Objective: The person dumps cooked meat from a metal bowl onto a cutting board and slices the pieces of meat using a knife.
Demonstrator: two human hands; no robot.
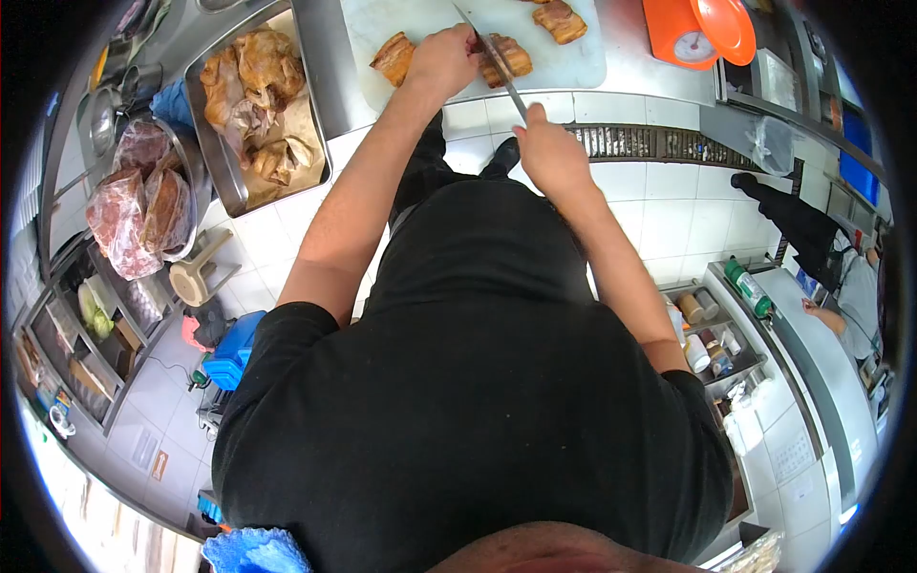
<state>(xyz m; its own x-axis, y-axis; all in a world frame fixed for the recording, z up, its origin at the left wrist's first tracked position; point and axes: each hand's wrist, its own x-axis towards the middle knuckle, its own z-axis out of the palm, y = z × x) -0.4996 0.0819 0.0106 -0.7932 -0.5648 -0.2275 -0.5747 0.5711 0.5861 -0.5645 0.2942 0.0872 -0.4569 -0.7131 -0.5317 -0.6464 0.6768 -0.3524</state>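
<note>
My right hand (554, 158) is wrapped round the handle of a long knife (501, 72), whose blade slants up and left over the white cutting board (583, 67). Under the blade lies a browned slab of pork belly (513, 59). My left hand (444, 59) has its fingers curled at the left end of that slab, close against the blade; the fingertips are partly hidden. Another pork piece (393, 59) sits just left of this hand, and a further piece (560, 21) is at the upper right of the board.
Left of the board, a metal tray (320, 143) holds cooked poultry. Beyond it, plastic-wrapped meat (143, 201) fills a bowl. An orange scale (683, 43) stands right of the board. Another person (831, 258) is at the far right, near a steel counter (812, 334).
</note>
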